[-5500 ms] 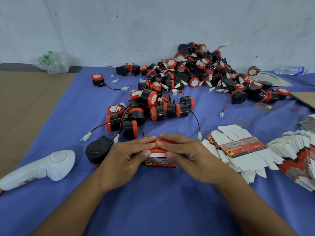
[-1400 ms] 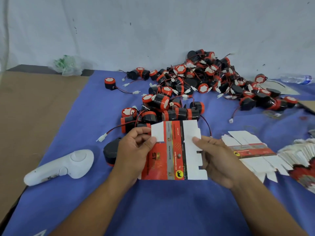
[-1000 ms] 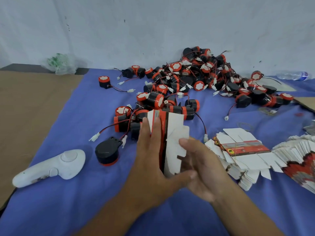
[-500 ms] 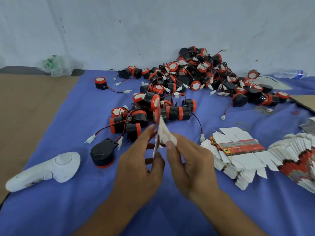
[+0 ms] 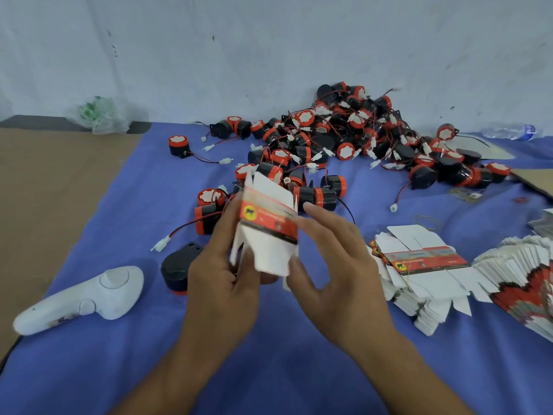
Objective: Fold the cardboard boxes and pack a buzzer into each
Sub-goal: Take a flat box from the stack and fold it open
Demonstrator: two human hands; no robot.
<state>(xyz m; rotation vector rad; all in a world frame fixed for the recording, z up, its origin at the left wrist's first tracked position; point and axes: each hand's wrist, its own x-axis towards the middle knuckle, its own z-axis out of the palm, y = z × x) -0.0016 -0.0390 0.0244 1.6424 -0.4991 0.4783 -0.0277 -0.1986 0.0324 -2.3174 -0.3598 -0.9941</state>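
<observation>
Left hand (image 5: 221,283) grips a half-opened carton (image 5: 269,229); right hand (image 5: 332,265) touches it, fingers straight. Buzzer heap (image 5: 344,136) and flat cartons (image 5: 419,271) await packing.

Packing workshop, heaped buzzers (image 5: 344,136), stacked flat cartons (image 5: 425,260), cloth-covered table (image 5: 119,205)

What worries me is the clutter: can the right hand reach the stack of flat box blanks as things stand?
Probably yes. The right hand rests open against the half-folded box that the left hand grips, and the stack of flat box blanks lies just right of it, nothing between.
</observation>
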